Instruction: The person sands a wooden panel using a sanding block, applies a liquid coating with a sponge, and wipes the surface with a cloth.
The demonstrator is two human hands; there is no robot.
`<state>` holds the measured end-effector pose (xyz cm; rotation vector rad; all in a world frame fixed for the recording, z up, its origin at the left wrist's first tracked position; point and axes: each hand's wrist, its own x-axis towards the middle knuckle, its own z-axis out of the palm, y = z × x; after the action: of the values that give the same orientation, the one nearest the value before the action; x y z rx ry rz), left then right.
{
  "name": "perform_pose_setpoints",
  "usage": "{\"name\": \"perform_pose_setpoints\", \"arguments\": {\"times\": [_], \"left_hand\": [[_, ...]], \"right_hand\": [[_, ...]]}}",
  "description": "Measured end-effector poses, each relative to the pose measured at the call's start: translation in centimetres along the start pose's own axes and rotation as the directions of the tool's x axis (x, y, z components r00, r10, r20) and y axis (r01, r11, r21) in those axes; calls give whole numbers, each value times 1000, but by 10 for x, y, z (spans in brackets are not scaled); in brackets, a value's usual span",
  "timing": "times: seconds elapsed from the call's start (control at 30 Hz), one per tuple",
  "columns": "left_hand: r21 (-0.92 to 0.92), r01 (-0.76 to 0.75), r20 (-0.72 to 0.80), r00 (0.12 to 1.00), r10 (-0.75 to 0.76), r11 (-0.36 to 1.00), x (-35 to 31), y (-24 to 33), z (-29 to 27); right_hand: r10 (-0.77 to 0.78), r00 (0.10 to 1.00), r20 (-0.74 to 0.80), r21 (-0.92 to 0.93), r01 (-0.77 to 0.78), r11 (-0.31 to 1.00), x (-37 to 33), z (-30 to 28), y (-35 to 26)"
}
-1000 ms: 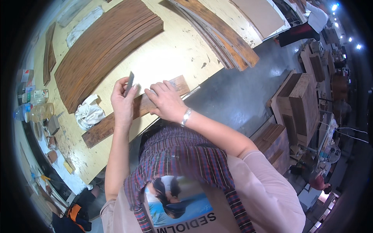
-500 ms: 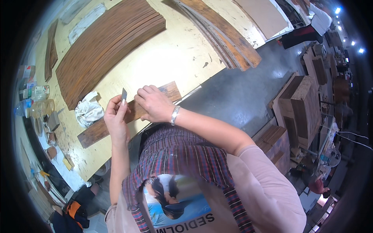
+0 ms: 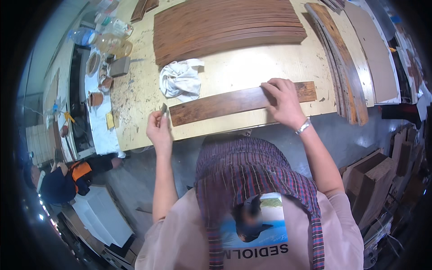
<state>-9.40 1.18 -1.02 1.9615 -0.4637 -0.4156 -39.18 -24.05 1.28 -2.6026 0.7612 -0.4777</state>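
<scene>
A brown wooden plank (image 3: 216, 109) lies along the near edge of the table. My right hand (image 3: 288, 104) reaches across its right part, fingers at the far edge and thumb toward the near side, gripping it. Just off the plank's left end, my left hand (image 3: 158, 129) pinches a small flat grey blade (image 3: 164, 109) that points upward. The blade is apart from the wood. A crumpled white cloth (image 3: 181, 81) rests on the table behind the plank's left part. Beyond it is a stack of wide brown boards (image 3: 229, 27).
Several curved wooden strips (image 3: 342, 67) lie at the table's right side. Plastic bottles (image 3: 112, 42), a grey block (image 3: 119, 66) and small brown pots (image 3: 95, 99) stand at the left. Another person (image 3: 63, 184) is at the lower left. Stacked timber (image 3: 371, 184) stands on the right.
My view has swung toward the left. My left hand has gone from over the plank to beyond its left end with the blade. My right hand stays on the plank's right part.
</scene>
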Motion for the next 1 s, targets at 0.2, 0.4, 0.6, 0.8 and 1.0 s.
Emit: {"name": "perform_pose_setpoints", "arguments": {"times": [0.2, 0.4, 0.6, 0.8, 1.0], "left_hand": [[72, 30, 182, 982, -43, 997, 20, -22, -3], [-158, 248, 334, 924, -185, 956, 32, -20, -16], [-155, 274, 429, 884, -185, 949, 35, -19, -27], [46, -458, 411, 819, 401, 888, 47, -20, -44], [-36, -639, 466, 669, 579, 768, 71, -22, -35]], "right_hand": [[69, 997, 43, 157, -75, 985, 49, 70, -74], [169, 975, -146, 78, -159, 984, 68, 109, -110], [248, 964, -94, -82, -256, 963, 75, 120, -124], [329, 924, -194, -257, -371, 892, 76, 135, -138], [345, 914, -215, -291, -397, 871, 79, 136, -146]]}}
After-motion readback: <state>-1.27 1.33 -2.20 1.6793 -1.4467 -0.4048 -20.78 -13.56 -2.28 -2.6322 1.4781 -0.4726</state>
